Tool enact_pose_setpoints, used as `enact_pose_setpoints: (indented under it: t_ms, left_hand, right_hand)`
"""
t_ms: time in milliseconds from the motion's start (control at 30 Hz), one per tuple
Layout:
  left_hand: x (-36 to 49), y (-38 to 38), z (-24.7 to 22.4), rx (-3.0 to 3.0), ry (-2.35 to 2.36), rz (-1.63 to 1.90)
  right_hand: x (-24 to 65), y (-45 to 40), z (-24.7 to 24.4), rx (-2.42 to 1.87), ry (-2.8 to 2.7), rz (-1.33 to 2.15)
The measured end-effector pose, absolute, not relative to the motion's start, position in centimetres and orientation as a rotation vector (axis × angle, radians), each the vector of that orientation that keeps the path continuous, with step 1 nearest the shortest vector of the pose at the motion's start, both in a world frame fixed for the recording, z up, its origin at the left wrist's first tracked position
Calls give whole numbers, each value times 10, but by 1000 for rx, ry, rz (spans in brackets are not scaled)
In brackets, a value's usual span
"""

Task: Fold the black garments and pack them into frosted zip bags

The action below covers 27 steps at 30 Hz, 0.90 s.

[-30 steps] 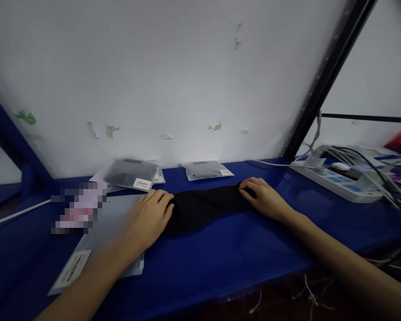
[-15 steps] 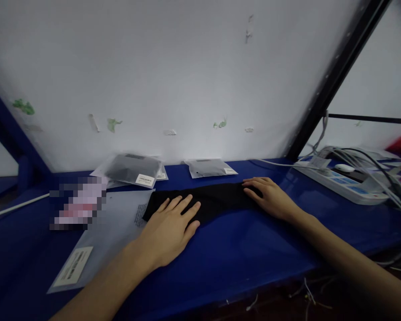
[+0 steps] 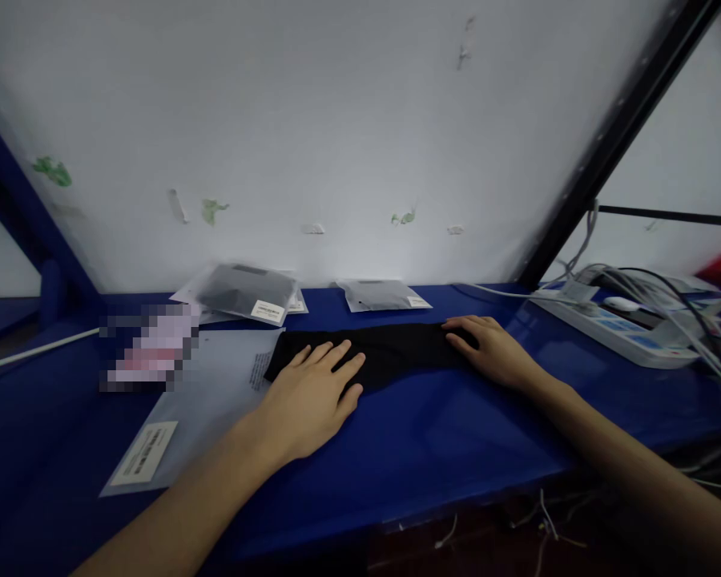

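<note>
A long piece of black fabric (image 3: 400, 346) lies flattened across the blue table, its exact kind unclear. My left hand (image 3: 316, 393) rests palm down on its left part, fingers spread. At the opposite end, my right hand (image 3: 486, 344) lies on the fabric with fingers stretched out and thumb apart. Partly under the left end of the fabric and my left forearm is a frosted plastic bag (image 3: 216, 377). A white barcode label (image 3: 144, 454) shows at that bag's near corner.
Labelled frosted bags with dark contents (image 3: 246, 290) are stacked at the back left; another bag (image 3: 384, 295) lies by the wall. A blurred pink item (image 3: 156, 344) is at left. On the right, a white power strip (image 3: 613, 328) sits among tangled cables (image 3: 685, 312).
The camera view has tilted and shifted slightly, so the bags and wall marks sit a little differently. Both hands remain on the black fabric in nearly the same pose.
</note>
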State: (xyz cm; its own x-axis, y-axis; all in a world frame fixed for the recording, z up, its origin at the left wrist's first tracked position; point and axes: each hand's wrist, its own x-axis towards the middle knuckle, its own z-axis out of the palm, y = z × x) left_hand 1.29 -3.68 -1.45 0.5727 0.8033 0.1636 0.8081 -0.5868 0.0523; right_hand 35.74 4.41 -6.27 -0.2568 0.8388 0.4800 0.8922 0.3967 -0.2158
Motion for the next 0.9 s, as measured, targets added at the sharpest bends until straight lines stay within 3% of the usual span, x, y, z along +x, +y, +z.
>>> enact_pose_setpoints:
  t_ms: [500,900]
  left_hand:
    - [12,-35,-16,-2761,-1404,-393]
    - [12,-36,-15,-2734,-1403,-391]
  right_hand:
    - [358,44,-64,-1488,-2095,-122]
    - [362,48,-62,-1433,-1776,190]
